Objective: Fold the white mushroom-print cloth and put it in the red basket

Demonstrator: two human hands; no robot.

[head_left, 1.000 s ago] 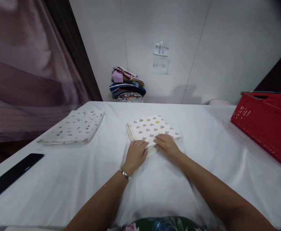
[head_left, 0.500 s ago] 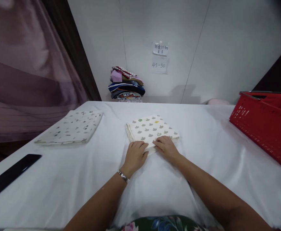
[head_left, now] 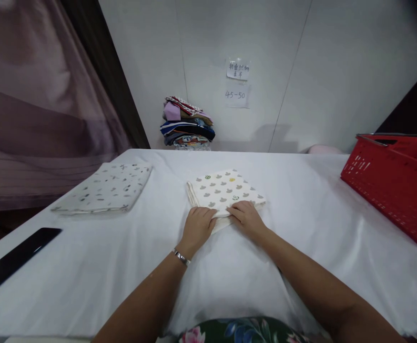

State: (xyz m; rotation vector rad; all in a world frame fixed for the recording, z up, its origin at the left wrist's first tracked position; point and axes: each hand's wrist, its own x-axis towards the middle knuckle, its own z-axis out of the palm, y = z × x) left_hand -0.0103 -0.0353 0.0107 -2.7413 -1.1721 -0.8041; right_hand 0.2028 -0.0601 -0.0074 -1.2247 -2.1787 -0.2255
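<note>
There is one camera only, worn on my head, facing forward and down over the table (head_left: 86, 257) to the wall (head_left: 337, 62). It sits close above my left hand (head_left: 197, 225) and right hand (head_left: 247, 218), forearms crossing the bottom edge.

Soft, even overhead light, moderately bright. White table (head_left: 319, 224) is slightly washed out, with a faint shadow on the wall (head_left: 337, 71). Folded cloth (head_left: 226, 190) at centre is sharp. Wide-angle bending stretches the red basket (head_left: 394, 181); top right corner is dark, curtain (head_left: 33, 95) is blurry.
</note>
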